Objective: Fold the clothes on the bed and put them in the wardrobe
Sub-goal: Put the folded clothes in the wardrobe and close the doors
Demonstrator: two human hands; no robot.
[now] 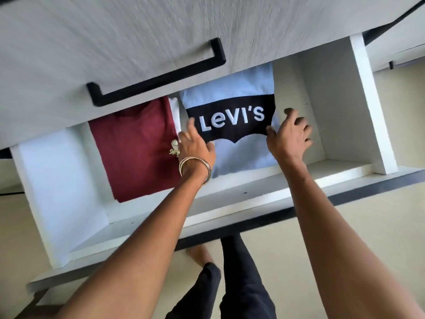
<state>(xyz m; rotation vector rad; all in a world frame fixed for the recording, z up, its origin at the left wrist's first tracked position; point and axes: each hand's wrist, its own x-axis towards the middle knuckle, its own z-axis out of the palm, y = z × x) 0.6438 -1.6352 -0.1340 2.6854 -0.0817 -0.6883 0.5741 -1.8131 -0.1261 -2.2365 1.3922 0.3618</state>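
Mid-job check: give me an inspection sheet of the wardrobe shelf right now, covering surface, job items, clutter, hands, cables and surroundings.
Surface: white wardrobe shelf, open at the front.
Job's things: folded light blue T-shirt with a black logo lies flat on the shelf; folded maroon garment beside it on its left; a strip of white fabric shows between them.
Clutter: nothing seen.
Grippers: left hand, bangles on the wrist, rests on the blue T-shirt's left edge; right hand at its right edge, fingers spread.
Cables: nothing seen.
Surroundings: drawer front with black handle above; pale floor below.
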